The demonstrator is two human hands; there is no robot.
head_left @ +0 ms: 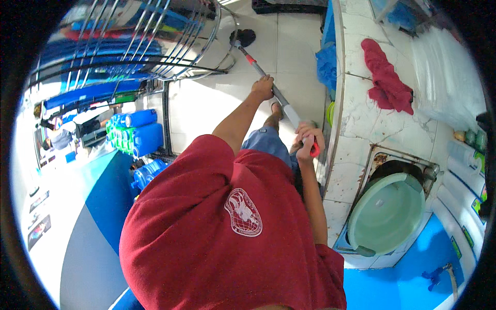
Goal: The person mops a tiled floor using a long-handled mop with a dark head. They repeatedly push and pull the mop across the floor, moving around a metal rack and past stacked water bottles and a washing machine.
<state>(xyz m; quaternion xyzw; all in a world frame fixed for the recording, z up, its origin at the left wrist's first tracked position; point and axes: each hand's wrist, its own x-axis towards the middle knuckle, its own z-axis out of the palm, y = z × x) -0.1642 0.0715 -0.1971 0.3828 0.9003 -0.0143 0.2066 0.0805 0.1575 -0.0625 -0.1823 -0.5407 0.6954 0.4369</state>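
A long mop (282, 99) with a grey and white pole and red parts slants across the floor in front of me. Its dark head (243, 37) rests on the tiles beside the metal rack. My left hand (263, 88) is wrapped round the middle of the pole. Closer to my body, my right hand (310, 140) grips the upper end, beside a red piece. Some of the right fingers are blurred. Below the pole, one of my sandalled feet shows on the floor.
Wire shelving (139, 62) stands at left, above blue water jugs (142, 132). Along the right runs a stained white tiled counter (345, 178) with a red cloth (386, 77), clear plastic bags (447, 77) and a green basin (387, 214). A blue plastic bag (326, 66) hangs at its side.
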